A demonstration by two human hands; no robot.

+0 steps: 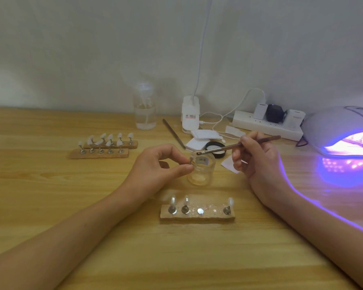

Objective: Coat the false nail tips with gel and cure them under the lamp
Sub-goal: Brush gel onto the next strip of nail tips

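Seen from my head, my left grip (155,166) pinched one false nail tip (191,158) just over the rim of the gel jar (201,172). My right grip (255,158) held the brush (239,145), its bristles at that tip. I judged this the coating step. Three tips stood on the near holder (197,215). Next called for a thin, steady stroke, then the lit lamp (342,126) at my right.

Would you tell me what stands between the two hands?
A small glass jar, seen in the head view, between the left hand and right hand.
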